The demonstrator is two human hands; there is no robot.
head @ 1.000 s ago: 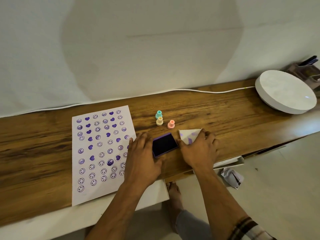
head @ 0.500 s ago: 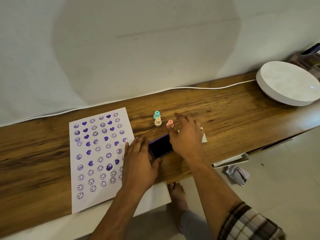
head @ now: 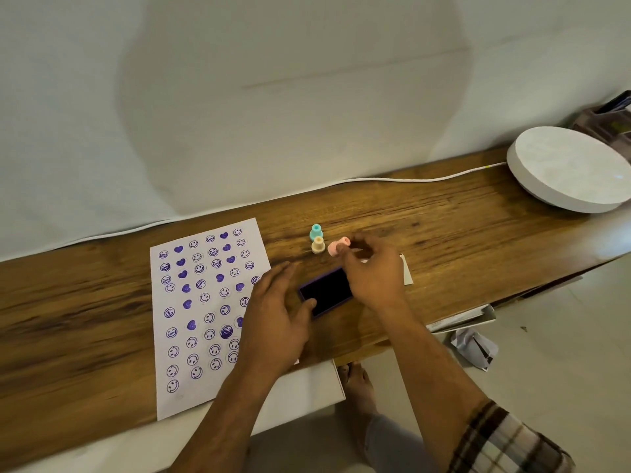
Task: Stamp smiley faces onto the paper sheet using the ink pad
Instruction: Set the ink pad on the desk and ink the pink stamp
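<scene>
Pink stamp (head: pixel 338 247), tilted, was pinched in the fingertips of the right hand (head: pixel 374 271), just beyond the open purple ink pad (head: pixel 326 291) on the wooden table (head: pixel 444 233). Left hand (head: pixel 276 315), fingers spread, steadied the pad's left edge, overlapping the stamped paper sheet (head: pixel 201 302).

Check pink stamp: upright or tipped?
Tipped. The pink stamp lies sideways in the right hand; the teal and cream stamps stand upright.
</scene>
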